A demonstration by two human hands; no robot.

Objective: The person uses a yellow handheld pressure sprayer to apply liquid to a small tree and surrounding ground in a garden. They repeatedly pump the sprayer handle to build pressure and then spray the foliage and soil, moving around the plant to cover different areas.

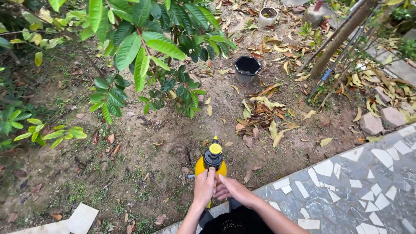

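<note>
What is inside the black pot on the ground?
The black pot stands upright on bare soil among dry leaves. Its opening looks dark and seems to hold no plant. The shadow inside hides the bottom, so soil or water there cannot be seen.

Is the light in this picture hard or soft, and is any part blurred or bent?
Head view: soft, even daylight, no sharp shadows or glare; the yellow plastic sprayer bottle with black cap and both hands, left hand and right hand, are sharp; near leaves at top slightly soft; wide-angle bending shows at the edges.
</note>
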